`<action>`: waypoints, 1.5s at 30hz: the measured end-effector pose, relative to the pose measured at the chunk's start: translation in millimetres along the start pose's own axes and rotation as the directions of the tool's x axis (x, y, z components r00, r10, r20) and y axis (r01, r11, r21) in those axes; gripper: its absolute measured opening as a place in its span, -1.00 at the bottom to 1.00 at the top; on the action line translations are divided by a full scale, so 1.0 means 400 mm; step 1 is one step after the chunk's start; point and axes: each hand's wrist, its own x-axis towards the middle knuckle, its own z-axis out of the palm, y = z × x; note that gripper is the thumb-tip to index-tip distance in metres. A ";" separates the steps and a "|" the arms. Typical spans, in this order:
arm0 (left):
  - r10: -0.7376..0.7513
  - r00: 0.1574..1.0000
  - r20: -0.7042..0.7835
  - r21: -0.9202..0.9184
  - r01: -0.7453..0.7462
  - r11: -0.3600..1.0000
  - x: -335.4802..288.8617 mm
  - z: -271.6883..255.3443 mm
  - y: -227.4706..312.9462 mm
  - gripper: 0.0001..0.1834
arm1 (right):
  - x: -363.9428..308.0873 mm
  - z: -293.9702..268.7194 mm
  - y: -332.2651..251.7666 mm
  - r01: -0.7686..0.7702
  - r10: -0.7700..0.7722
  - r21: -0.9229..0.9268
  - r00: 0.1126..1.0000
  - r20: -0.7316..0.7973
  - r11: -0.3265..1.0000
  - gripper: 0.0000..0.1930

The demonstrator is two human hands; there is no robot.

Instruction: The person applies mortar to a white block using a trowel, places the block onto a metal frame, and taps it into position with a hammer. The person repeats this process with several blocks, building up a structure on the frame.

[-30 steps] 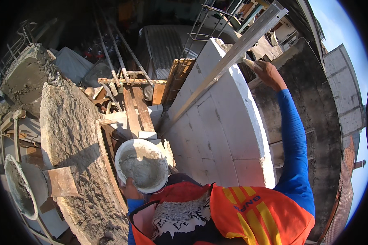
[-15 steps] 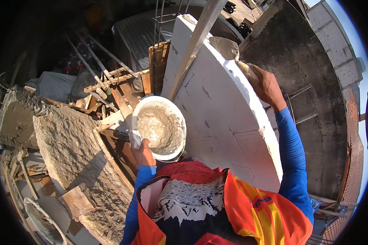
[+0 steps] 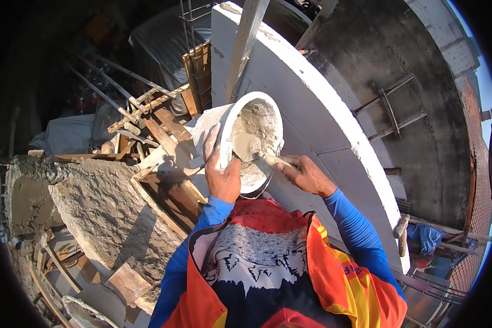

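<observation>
A white bucket (image 3: 213,117) of wet grey mortar (image 3: 259,117) is tipped on its side, its mouth turned to the right. My left hand (image 3: 222,172) grips the bucket by its near left side, thumb at the rim. In my right hand (image 3: 310,176) is the handle of a trowel (image 3: 247,146), closed in my fingers. The trowel's blade is inside the bucket, coated and partly buried in mortar. Just beyond and to the right stands a white block wall (image 3: 290,109) with a pale, rough top edge.
A wooden post (image 3: 246,46) leans against the wall. Rough concrete (image 3: 109,202) spreads to the left, beside scrap timber (image 3: 169,123). Steel bars (image 3: 190,33) rise behind. A dark rendered wall (image 3: 410,82) stands at the right, and another bucket (image 3: 95,306) lies lower left.
My right hand has brought the trowel from the wall's top edge down into the bucket. The bucket has been raised slightly, shifted right and tipped over towards the trowel.
</observation>
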 end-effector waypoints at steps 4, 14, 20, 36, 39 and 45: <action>-0.374 0.924 -0.075 -0.666 0.233 0.709 0.041 -0.024 -0.031 -0.37 | -0.098 -0.075 0.018 -0.219 0.183 0.417 0.975 0.124 0.882 -0.59; -0.504 0.857 -0.107 -0.760 0.256 0.598 0.009 -0.075 -0.090 -0.36 | -0.006 -0.362 -0.247 0.074 -0.186 -0.229 0.833 -0.521 0.971 -0.46; -0.538 0.839 -0.081 -0.716 0.326 0.618 -0.038 -0.094 -0.109 -0.37 | 0.278 -0.417 -0.326 0.081 -0.500 -0.762 0.798 -0.336 0.643 -0.52; -0.371 0.928 -0.032 -0.485 0.310 0.818 -0.045 -0.072 -0.032 -0.28 | -0.155 -0.235 -0.188 -0.010 -0.082 -0.326 0.960 -0.266 0.945 -0.55; -0.022 1.000 -0.007 -0.066 0.021 0.998 -0.043 -0.035 -0.004 -0.23 | -0.184 -0.115 -0.080 -0.044 0.010 -0.395 0.996 -0.088 0.918 -0.52; 0.204 0.964 0.170 0.225 -0.239 0.945 -0.062 0.016 0.072 -0.34 | -0.136 0.032 0.066 -0.156 0.134 0.229 0.985 0.112 0.961 -0.53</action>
